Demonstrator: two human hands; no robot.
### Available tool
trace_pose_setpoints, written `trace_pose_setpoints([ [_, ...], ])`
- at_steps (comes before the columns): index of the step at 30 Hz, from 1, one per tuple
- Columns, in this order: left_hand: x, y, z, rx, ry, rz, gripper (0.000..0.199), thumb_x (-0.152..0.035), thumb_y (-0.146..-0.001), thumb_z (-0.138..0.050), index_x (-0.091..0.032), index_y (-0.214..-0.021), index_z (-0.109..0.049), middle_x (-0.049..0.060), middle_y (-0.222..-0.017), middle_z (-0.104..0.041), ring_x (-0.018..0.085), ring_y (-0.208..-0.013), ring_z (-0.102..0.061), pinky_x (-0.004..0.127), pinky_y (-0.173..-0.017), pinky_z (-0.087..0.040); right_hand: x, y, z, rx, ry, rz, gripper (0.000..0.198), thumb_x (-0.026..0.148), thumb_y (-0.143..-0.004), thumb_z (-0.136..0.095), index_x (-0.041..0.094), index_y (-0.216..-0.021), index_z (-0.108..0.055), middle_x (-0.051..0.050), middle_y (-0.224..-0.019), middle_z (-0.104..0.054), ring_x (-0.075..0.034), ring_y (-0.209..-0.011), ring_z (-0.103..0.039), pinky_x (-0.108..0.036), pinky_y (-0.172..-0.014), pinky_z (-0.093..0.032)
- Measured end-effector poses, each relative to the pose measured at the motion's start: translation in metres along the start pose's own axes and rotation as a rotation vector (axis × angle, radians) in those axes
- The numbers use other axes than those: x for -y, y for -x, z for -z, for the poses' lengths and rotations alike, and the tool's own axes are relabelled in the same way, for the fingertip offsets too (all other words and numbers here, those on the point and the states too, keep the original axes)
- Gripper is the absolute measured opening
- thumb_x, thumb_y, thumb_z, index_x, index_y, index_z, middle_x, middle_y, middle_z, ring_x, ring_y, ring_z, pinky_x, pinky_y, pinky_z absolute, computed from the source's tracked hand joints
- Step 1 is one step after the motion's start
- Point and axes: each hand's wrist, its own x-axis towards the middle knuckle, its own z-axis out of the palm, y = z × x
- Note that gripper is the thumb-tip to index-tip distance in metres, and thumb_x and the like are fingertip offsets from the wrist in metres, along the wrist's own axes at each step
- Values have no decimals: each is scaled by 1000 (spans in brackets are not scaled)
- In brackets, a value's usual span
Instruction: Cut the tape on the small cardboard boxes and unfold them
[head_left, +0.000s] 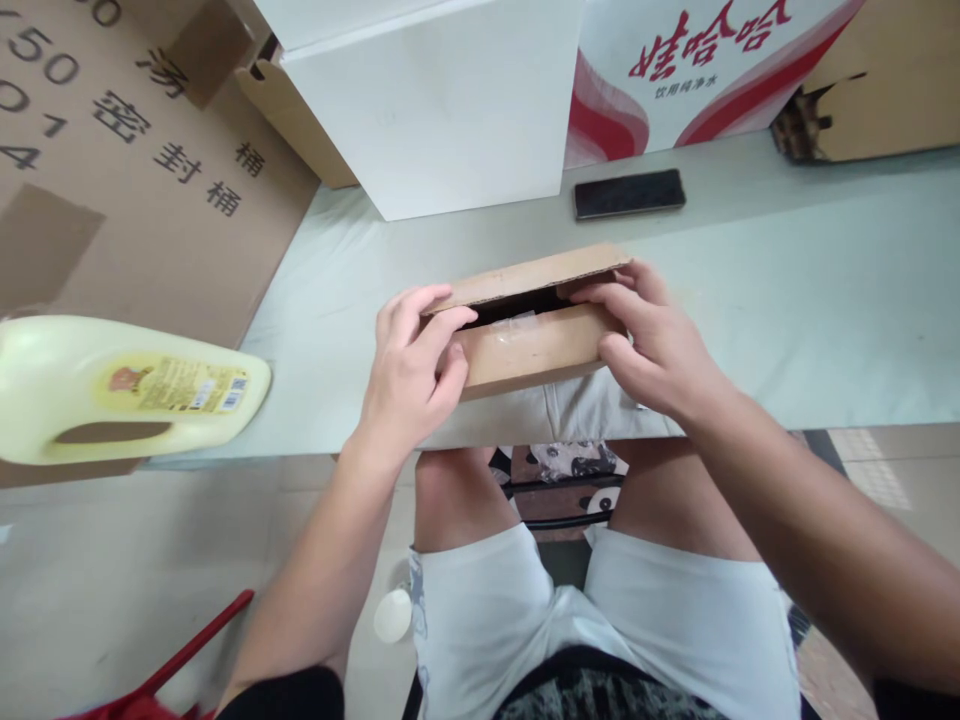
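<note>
A small brown cardboard box [536, 350] rests near the front edge of the table, its flap partly raised over a dark gap. Clear tape shows along the box's front upper edge. My left hand [416, 360] grips the left end, with fingers at the flap and the thumb on the front side. At the right end my right hand [649, 335] holds the box, its fingers reaching under the flap's corner and its thumb on the front face. What lies inside the box is too dark to make out.
A black phone [630, 194] lies behind the box on the pale green tabletop [810, 300]. A white box [442, 120] and a red-and-white carton [675, 90] stand at the back. Leftward are a large carton [195, 230] and a yellow jug [135, 385] on its side.
</note>
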Motion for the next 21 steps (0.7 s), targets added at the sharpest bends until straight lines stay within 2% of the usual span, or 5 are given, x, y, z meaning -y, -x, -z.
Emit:
trace_pose_setpoints([
  [4, -5, -1, 8, 5, 46, -41, 43, -22, -92, -56, -31, -135, -55, 5, -137, -68, 29, -135, -60, 55, -121, -42, 5, -2, 10, 47, 1, 23, 39, 47, -85, -71, 24, -117, -64, -14, -132, -55, -34, -128, -59, -51, -101, -60],
  [10, -10, -7, 16, 78, -2, 44, 27, -37, -95, -59, -27, -116, -72, 4, -132, -73, 29, -130, -65, 53, -120, -46, -3, 10, 0, -101, -44, 20, 51, 57, -81, -79, 28, -121, -64, -14, -133, -44, -34, -128, -56, -40, -80, -66],
  [14, -7, -9, 12, 94, 9, 47, 29, -36, -100, -55, -25, -120, -72, 4, -129, -75, 28, -128, -65, 51, -118, -47, -2, 12, -8, -128, -33, -23, 61, 56, -85, -76, 33, -138, -57, -15, -151, -35, -36, -131, -57, -47, -89, -66],
  [18, -6, -6, 4, 128, -52, 79, 36, -36, -104, -46, -25, -128, -71, 5, -136, -71, 30, -137, -58, 50, -119, -44, 6, 12, -11, -45, 108, -35, 45, 46, -100, -55, 31, -142, -60, -13, -163, -35, -38, -143, -51, -57, -108, -57],
  [21, -8, -3, 0, 142, -119, 72, 41, -37, -104, -42, -24, -126, -74, 7, -139, -69, 32, -139, -55, 50, -120, -42, 11, 13, -12, -10, 202, -65, 45, 43, -103, -49, 29, -143, -63, -13, -165, -39, -39, -148, -48, -58, -109, -56],
])
